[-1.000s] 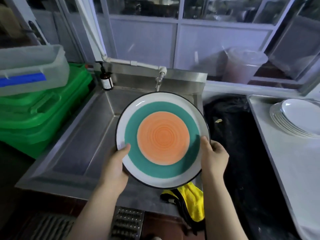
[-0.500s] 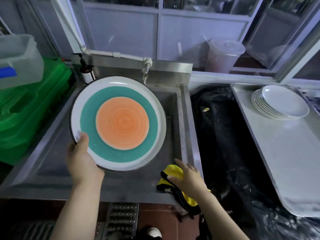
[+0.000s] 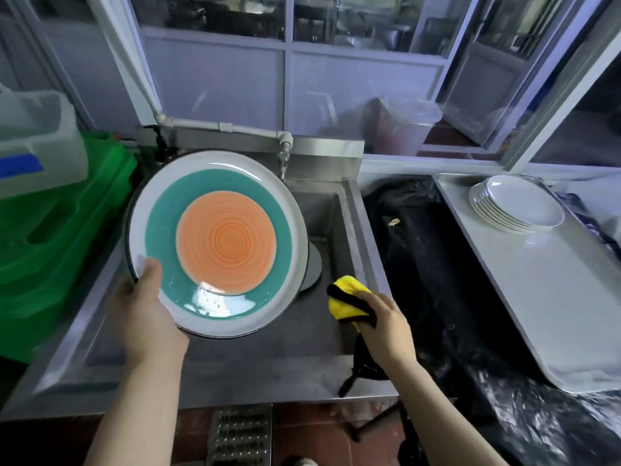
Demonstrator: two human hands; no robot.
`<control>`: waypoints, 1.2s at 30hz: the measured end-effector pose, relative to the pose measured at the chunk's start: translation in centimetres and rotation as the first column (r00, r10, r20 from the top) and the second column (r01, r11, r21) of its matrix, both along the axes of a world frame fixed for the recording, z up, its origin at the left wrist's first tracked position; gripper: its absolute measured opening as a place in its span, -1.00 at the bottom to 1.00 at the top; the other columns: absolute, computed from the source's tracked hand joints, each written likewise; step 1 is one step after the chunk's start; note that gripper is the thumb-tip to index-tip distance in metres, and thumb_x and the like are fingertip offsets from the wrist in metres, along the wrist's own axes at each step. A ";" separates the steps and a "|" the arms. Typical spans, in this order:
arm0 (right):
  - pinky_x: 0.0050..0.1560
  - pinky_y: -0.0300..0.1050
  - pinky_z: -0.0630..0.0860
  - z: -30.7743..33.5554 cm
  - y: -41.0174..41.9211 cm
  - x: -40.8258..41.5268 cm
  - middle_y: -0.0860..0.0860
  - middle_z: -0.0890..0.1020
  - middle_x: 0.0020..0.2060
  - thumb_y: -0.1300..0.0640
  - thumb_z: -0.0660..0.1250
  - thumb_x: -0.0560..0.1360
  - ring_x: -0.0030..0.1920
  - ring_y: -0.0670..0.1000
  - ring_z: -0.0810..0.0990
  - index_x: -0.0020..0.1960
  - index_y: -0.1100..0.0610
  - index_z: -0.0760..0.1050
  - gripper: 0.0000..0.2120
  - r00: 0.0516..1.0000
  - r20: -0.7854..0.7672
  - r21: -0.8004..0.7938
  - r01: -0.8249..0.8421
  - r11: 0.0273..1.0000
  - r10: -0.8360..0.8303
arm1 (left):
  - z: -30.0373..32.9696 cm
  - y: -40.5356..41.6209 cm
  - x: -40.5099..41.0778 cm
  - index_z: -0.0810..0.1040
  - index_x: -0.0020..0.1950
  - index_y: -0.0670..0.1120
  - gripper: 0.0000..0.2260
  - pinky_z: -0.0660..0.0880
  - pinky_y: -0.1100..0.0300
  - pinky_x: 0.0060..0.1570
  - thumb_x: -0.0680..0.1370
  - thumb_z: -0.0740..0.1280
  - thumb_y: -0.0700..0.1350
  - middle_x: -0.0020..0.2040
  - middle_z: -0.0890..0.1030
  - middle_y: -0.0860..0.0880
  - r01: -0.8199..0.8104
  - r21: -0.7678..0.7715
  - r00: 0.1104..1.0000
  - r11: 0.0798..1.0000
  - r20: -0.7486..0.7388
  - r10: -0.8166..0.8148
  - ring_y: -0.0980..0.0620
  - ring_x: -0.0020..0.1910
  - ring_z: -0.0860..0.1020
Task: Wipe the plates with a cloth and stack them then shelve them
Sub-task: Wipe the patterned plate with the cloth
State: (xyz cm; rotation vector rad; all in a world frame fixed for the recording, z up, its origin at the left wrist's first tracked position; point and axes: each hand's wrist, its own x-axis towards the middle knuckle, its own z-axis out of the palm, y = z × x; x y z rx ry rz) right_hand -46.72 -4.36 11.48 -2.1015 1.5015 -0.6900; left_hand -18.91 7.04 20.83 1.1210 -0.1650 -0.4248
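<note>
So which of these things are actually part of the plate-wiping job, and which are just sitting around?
Part of the job:
- colourful plate, held in the left hand
- yellow cloth, gripped by the right hand
- stack of white plates on the tray

Just lying about:
- green crates
- clear tub
- pump bottle
- tap
- lidded bucket

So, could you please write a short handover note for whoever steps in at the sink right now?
Left hand: grips the round orange, teal and white plate by its lower-left rim, tilted over the steel sink.
Right hand: holds the bunched yellow and black cloth beside the plate, not touching it.
Stack of white plates: on the metal tray at right.
Done: cloth picked up.
Left: the plate has a glossy patch, possibly wet; wipe it, stack it, then shelve the plates.
</note>
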 end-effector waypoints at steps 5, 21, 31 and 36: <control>-0.01 -0.61 0.26 7.9 -0.3 4.4 -0.23 0.48 -0.02 0.32 0.32 0.37 0.00 -0.29 0.43 0.23 0.04 0.54 -0.54 0.944 0.329 -0.200 0.063 0.978 0.006 | 2.7 -0.2 0.9 0.62 -0.16 -0.03 -0.94 0.54 0.03 -0.08 0.44 0.37 -0.08 -0.23 0.70 0.08 -0.018 -0.044 0.998 0.999 0.055 0.021 -0.02 -0.15 0.65; 0.42 0.23 0.20 25.6 -0.6 16.3 0.18 0.17 0.49 0.14 0.36 0.38 0.47 0.25 0.16 0.41 -0.08 0.40 -0.39 0.951 0.136 -0.619 -0.136 0.774 0.276 | 11.1 -2.2 0.1 0.56 -0.31 -0.02 -0.86 0.36 0.28 -0.39 0.40 0.37 0.00 -0.44 0.52 0.12 0.026 -0.209 0.963 0.978 0.269 0.032 0.15 -0.42 0.44; 0.18 -0.05 0.38 26.0 1.9 19.4 0.14 0.46 0.36 0.21 0.27 0.46 0.08 0.28 0.51 0.25 0.07 0.57 -0.63 0.905 0.036 -0.740 -0.261 0.620 0.424 | 9.9 -2.7 0.0 0.44 -0.33 -0.12 -0.93 0.24 0.19 -0.46 0.23 0.20 -0.18 -0.48 0.38 0.02 0.013 -0.042 0.930 0.999 0.367 0.003 0.07 -0.47 0.28; -0.08 0.15 0.54 24.4 2.8 19.2 0.09 0.51 0.31 0.18 0.20 0.43 -0.02 0.27 0.52 0.21 0.04 0.60 -0.61 0.827 -0.225 -0.749 -0.485 0.451 0.515 | 9.3 -3.0 0.6 0.39 -0.32 -0.21 -0.90 0.23 0.02 -0.33 0.22 0.19 -0.20 -0.39 0.37 -0.16 0.010 -0.061 0.965 0.998 0.263 0.006 -0.04 -0.37 0.29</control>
